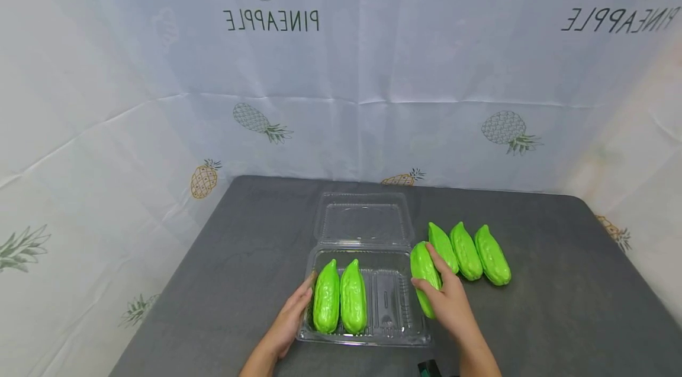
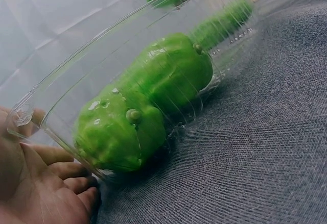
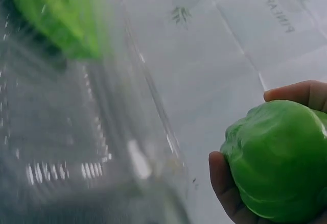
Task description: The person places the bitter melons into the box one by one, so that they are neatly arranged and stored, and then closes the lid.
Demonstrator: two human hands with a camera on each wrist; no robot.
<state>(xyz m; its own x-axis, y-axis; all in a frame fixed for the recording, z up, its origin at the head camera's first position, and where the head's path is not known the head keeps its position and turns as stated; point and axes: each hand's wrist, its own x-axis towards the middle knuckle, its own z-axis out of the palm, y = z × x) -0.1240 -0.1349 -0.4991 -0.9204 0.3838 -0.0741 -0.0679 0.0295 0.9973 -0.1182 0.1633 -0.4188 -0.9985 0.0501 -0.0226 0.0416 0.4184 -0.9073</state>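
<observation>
The right hand (image 1: 449, 294) grips a green bitter gourd (image 1: 421, 264), fingers curled round it, by the right rim of a clear clamshell container (image 1: 386, 303). The left hand (image 1: 290, 319), fingers loosely extended, touches the container's left side. Two gourds (image 1: 326, 300) lie inside; three more (image 1: 492, 255) rest on the tabletop (image 1: 559, 282). Behind, the fabric backdrop (image 1: 426, 63) reads "PINEAPPLE" twice, mirror-reversed.

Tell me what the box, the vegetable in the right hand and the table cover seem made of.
The box looks like thin, glossy clear plastic: the table cover shows through its base. The vegetable in the right hand may be shiny plastic or foam, going by its even green and highlights; I can't be sure. The table cover is probably matte woven cloth, with fine ribbed lines.
</observation>
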